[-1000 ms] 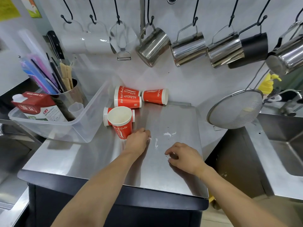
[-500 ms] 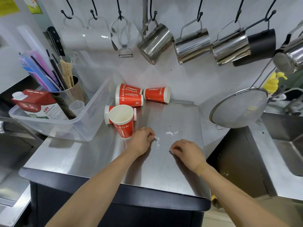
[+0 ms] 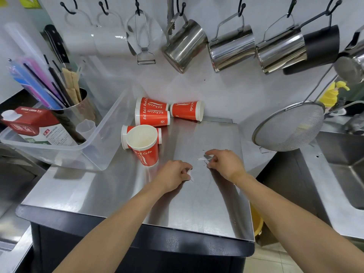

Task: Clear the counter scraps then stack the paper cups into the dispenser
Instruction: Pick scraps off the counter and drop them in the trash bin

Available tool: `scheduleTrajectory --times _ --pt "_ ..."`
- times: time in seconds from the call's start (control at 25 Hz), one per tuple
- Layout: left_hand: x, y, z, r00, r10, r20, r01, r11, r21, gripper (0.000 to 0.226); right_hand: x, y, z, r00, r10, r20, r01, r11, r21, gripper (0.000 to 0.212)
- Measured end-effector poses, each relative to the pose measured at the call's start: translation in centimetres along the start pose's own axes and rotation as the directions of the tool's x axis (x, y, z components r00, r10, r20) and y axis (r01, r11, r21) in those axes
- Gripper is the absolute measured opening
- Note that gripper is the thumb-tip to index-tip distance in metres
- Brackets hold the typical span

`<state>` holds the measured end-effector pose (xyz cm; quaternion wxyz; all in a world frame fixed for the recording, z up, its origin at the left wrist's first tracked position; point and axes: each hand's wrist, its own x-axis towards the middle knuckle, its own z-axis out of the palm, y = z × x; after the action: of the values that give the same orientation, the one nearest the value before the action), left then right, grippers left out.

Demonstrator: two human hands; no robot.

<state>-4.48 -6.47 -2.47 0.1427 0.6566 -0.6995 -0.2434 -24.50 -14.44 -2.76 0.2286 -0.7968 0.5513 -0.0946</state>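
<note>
Head view: both hands sit on the steel counter (image 3: pixel 197 203) — left hand (image 3: pixel 173 175) curled, pinching a white paper scrap (image 3: pixel 190 173), right hand (image 3: pixel 226 164) nipping another scrap (image 3: pixel 201 159). Featherlight, limp bits — likely need fingertip pinches at an edge.

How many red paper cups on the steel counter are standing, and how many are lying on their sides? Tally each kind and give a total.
Standing red cups: 1
Lying red cups: 4
Total: 5
</note>
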Motion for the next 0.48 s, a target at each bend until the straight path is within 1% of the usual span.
scheduleTrajectory --times 0.16,0.28,0.36,0.48 --pt "0.1 -0.2 0.3 0.999 0.034 -0.014 -0.032 0.995 0.098 0.023 0.5 -0.2 0.9 0.998 -0.005 -0.068 0.002 1.000 -0.031 0.025" --pt "-0.1 -0.2 0.6 0.999 0.039 -0.038 -0.035 0.992 0.117 0.018 0.6 -0.2 1.4 0.995 -0.002 -0.105 -0.004 0.999 -0.054 0.014" --pt "-0.1 -0.3 1.0 0.997 0.038 -0.067 -0.030 0.993 0.118 0.015 0.4 -0.2 1.6 0.992 0.009 -0.127 -0.017 0.998 -0.059 0.012" --pt "-0.6 -0.1 1.6 0.991 0.037 -0.132 -0.019 0.991 0.134 0.013 -0.6 -0.5 2.2 0.981 0.002 -0.192 -0.022 0.995 -0.101 0.016"
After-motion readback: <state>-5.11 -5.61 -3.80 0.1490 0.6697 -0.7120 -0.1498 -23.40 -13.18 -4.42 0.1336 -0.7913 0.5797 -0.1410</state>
